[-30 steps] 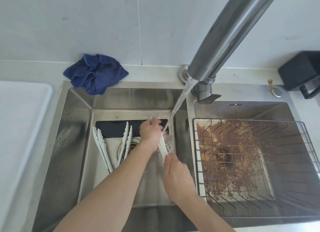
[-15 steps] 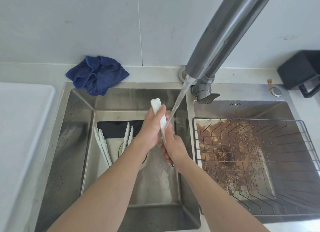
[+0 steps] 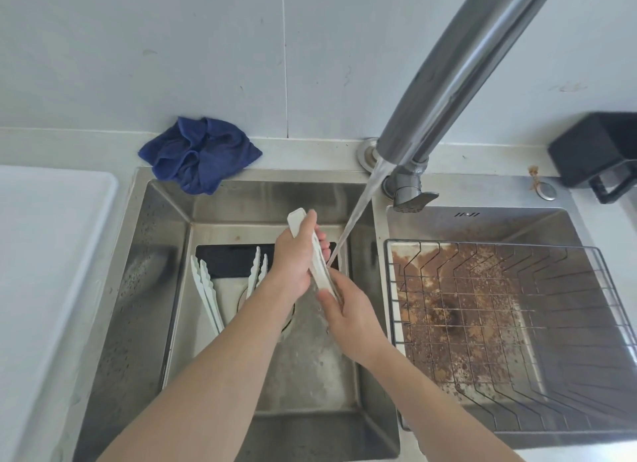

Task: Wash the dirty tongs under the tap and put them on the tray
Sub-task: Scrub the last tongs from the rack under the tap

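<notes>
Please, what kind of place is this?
Most likely a home kitchen: a steel double sink under a running tap, a wire dish rack in the right basin, and a blue cloth on the counter.

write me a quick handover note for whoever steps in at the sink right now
Left hand grips the upper part of the white tongs, hinge end up. Right hand holds their lower end.
The tap is running; the stream hits the tongs over the left basin.
Two more tongs lie in that basin, not yet washed as far as I can tell.
The white tray sits left of the sink; no tongs show on it.
Left: finish rinsing this pair, tray it, then likely the other two.
</notes>
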